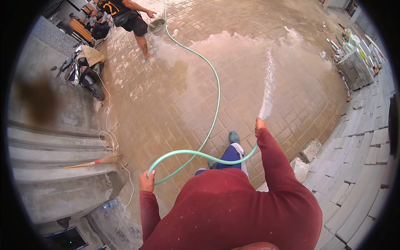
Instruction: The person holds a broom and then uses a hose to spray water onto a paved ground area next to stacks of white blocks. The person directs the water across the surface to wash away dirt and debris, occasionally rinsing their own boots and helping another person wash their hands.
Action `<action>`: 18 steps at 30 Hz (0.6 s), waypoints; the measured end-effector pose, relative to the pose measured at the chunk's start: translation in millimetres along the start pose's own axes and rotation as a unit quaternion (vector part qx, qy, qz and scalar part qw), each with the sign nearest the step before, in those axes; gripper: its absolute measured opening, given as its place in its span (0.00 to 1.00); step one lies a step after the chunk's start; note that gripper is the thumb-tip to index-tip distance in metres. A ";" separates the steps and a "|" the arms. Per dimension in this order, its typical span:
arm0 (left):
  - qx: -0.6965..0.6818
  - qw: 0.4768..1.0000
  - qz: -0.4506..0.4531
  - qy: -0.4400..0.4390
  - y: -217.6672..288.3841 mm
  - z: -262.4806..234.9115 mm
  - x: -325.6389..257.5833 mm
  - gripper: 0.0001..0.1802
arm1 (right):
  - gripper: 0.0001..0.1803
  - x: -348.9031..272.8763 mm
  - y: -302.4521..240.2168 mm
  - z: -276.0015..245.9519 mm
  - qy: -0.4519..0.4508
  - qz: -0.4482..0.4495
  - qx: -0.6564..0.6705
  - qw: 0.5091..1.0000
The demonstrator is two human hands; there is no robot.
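Note:
A light green hose [218, 98] runs from the far pavement back toward me and loops in front of my body. My left hand [146, 181] is closed around the loop at the lower left. Out ahead on the right, my right hand [260, 125] grips the hose's end, which the fingers hide. A jet of water [268, 83] shoots forward from it onto the wet brick paving [233, 83]. Muddy water spreads over the bricks ahead.
A person [129, 21] in dark clothes holds a bucket [157, 26] near the far hose. Left are a parked motorbike [85, 73], concrete steps [62, 152], a broom [93, 162] and a white cord [109, 121]. Stacked grey blocks [358, 166] line the right; stone lumps [310, 150] lie beside them.

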State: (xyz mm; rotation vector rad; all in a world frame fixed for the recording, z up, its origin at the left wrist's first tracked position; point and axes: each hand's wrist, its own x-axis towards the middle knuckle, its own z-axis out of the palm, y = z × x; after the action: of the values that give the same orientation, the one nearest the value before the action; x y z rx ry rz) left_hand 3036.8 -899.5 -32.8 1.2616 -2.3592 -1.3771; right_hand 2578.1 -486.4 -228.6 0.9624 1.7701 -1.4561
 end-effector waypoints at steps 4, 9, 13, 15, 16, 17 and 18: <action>0.045 0.999 0.002 -0.009 -12.8 4.9 -8.0 0.22 | 0.14 8.5 -4.9 8.8 0.002 -0.035 -0.061 0.997; 0.016 0.999 -0.035 -0.007 -19.8 9.2 -14.2 0.22 | 0.19 39.0 6.9 30.6 0.008 -0.108 -0.178 0.978; 0.044 0.999 -0.006 0.001 -14.3 7.4 -8.9 0.22 | 0.20 38.5 -7.5 26.9 0.017 -0.123 -0.171 0.977; 0.057 0.998 0.002 0.000 -7.9 6.1 -6.3 0.21 | 0.19 34.3 -17.0 28.0 0.019 -0.118 -0.150 0.981; 0.055 0.998 -0.001 -0.011 7.3 15.5 -2.1 0.20 | 0.19 49.7 -19.2 7.3 0.037 -0.118 -0.142 0.982; 0.054 0.998 -0.004 -0.023 17.3 24.0 3.9 0.20 | 0.19 64.0 -22.3 -16.7 0.051 -0.125 -0.145 0.980; 0.056 0.998 0.000 -0.025 14.9 24.7 7.7 0.20 | 0.19 65.2 -23.7 -19.8 0.051 -0.128 -0.146 0.980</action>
State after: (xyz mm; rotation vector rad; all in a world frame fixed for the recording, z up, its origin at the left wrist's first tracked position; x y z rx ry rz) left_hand 3011.0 -885.3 -37.6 1.2703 -2.5016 -1.3086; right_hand 2523.2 -460.7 -267.8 0.6859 2.1757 -1.2629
